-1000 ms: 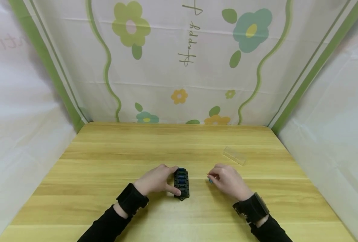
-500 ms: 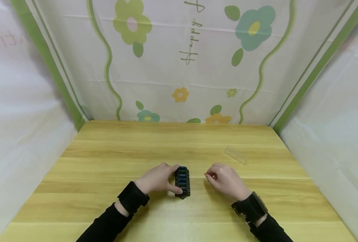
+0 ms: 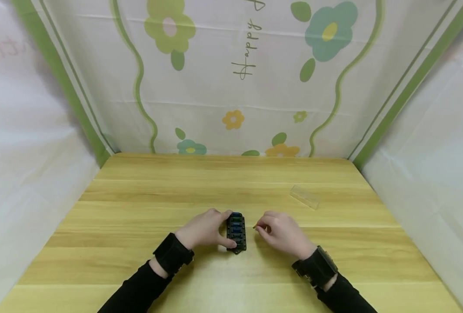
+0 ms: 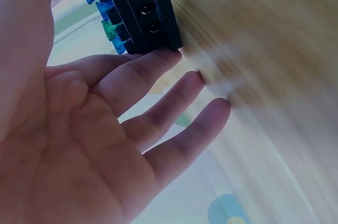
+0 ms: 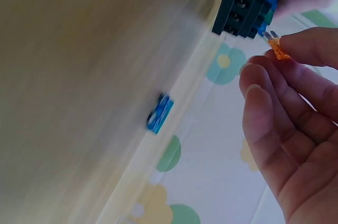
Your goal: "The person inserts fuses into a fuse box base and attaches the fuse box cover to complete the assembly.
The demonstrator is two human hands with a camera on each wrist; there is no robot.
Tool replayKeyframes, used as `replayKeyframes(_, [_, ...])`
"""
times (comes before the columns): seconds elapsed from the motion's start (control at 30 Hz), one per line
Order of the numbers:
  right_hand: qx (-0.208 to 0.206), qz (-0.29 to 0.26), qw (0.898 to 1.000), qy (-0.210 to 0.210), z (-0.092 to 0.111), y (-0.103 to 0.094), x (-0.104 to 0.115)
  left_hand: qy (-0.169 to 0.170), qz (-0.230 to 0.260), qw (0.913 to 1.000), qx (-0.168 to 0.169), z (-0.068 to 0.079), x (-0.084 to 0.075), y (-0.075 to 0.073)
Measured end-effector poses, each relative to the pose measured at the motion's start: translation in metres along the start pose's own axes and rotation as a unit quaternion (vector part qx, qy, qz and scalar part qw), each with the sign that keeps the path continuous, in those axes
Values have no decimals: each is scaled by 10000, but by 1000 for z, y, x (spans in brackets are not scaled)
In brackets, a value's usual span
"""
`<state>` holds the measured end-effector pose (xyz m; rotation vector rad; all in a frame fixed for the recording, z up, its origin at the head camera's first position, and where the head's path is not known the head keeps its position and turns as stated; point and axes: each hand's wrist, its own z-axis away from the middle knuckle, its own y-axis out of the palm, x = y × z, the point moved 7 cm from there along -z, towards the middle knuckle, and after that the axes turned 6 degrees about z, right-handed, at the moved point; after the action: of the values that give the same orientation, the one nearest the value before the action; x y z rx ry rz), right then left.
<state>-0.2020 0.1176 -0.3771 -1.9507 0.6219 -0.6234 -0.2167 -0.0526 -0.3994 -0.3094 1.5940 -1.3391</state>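
Observation:
A black fuse block (image 3: 236, 234) lies on the table with several blue and green blade fuses (image 4: 109, 25) seated along its top. My left hand (image 3: 204, 228) spans its length, thumb at the near end and index finger at the far end. The other fingers spread loosely beyond it in the left wrist view. Between thumb and fingertips of my right hand (image 3: 284, 232) is an orange blade fuse (image 5: 278, 48), its metal prongs pointing at the block. That hand is just right of the block, a small gap between them.
On the table behind the right hand lies a clear plastic cover (image 3: 304, 197). A small blue piece (image 5: 160, 113) shows on the tabletop in the right wrist view, hidden in the head view. Printed white cloth (image 3: 200, 87) walls the table's back and sides.
My right hand has moved left toward the fuse block with the orange fuse. The left hand keeps its hold and the block stays in place.

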Motion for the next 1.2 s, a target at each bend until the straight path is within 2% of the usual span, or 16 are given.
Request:
replayKeyframes(0.37, [67, -233, 9995, -200, -11, -2, 13, -67, -348, 9993, -78, -2, 1, 0])
replayKeyframes(0.8, [527, -130, 9968, -583, -30, 1, 34, 23, -594, 9982, -117, -1, 1, 0])
replayKeyframes(1.0, [575, 34, 9957, -728, -33, 4, 39, 130, -459, 9988, -149, -2, 0, 0])
replayKeyframes(1.2, [800, 71, 9940, -744, -35, 8, 41, 167, -360, 9991, -143, 0, 0, 1])
